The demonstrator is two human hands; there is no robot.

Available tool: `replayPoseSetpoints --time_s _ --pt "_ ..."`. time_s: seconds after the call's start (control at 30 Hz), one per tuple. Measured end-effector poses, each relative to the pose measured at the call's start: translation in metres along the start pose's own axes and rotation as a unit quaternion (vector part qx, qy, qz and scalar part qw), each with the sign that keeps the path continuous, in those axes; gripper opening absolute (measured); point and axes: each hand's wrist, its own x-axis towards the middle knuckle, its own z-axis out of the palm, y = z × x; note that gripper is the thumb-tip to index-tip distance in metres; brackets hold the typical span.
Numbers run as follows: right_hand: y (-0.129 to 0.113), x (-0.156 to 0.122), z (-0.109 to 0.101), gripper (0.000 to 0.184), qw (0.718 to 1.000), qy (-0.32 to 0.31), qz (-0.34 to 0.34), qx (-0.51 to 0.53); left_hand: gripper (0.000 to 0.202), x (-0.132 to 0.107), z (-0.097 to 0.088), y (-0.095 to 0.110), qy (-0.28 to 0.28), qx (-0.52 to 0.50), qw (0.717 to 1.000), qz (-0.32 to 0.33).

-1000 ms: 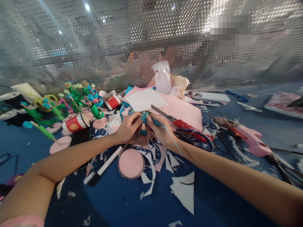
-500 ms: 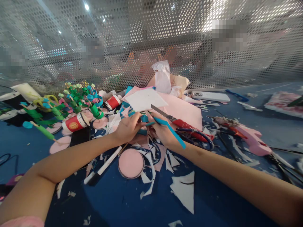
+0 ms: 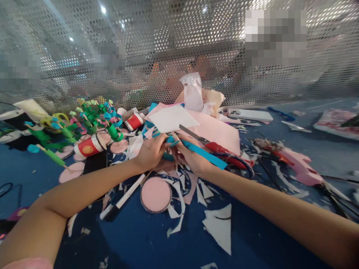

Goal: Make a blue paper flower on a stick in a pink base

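Note:
A blue paper strip (image 3: 206,154) runs between my two hands, and its free end lies over my right wrist. My left hand (image 3: 152,151) pinches the strip's other end, which looks curled at the fingertips. My right hand (image 3: 188,156) also has its fingers closed on the strip, close beside the left. The exact fold is partly hidden by the fingers. Just beyond the right hand lie scissors with red handles (image 3: 224,152). Below the hands a round pink disc (image 3: 156,194) rests on the blue table.
White paper scraps (image 3: 220,228) and a marker (image 3: 123,200) lie nearby. Green and blue paper curls on sticks (image 3: 60,158) and a red cup (image 3: 89,146) stand left. A pink glue gun (image 3: 301,166) and a phone (image 3: 251,114) are right. Perforated metal (image 3: 168,48) rises behind.
The strip's free end has swung outward to the right and turned its flat side more toward me. Both hands stay in nearly the same place, still pinching it.

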Motion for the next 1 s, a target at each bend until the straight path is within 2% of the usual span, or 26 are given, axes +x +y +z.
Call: replayPoseSetpoints --time_s 0.1,0.27,0.37,0.5,0.63,0.73,0.83,1.0 --pt "0.004 0.000 -0.001 0.045 1.000 0.001 0.017 0.025 0.047 0.001 0.002 0.000 -0.008 -0.007 1.000 0.026" --pt "0.008 0.003 -0.004 0.036 0.998 0.001 -0.056 0.024 0.041 0.003 0.005 -0.001 0.007 -0.035 0.995 0.097" --pt "0.007 0.004 -0.003 0.035 0.997 0.001 -0.065 0.033 0.039 0.002 0.007 -0.003 0.029 -0.034 0.993 0.113" --pt "0.005 0.003 0.002 0.035 0.996 0.020 -0.016 0.080 0.043 0.001 0.011 -0.005 0.072 -0.037 0.988 0.133" --pt "0.003 0.002 0.005 0.041 0.992 0.021 0.036 0.122 0.046 0.000 0.012 -0.006 0.084 -0.035 0.985 0.143" --pt "-0.002 0.001 0.005 0.046 0.988 0.000 0.063 0.142 0.049 0.001 0.009 -0.007 0.074 -0.041 0.989 0.124" --pt "-0.005 0.000 0.004 0.052 0.984 0.005 0.098 0.151 0.053 0.002 0.005 -0.007 0.087 -0.072 0.989 0.099" --pt "-0.008 -0.001 0.003 0.051 0.976 0.013 0.147 0.162 0.034 0.005 -0.001 -0.007 0.113 -0.123 0.977 0.130"
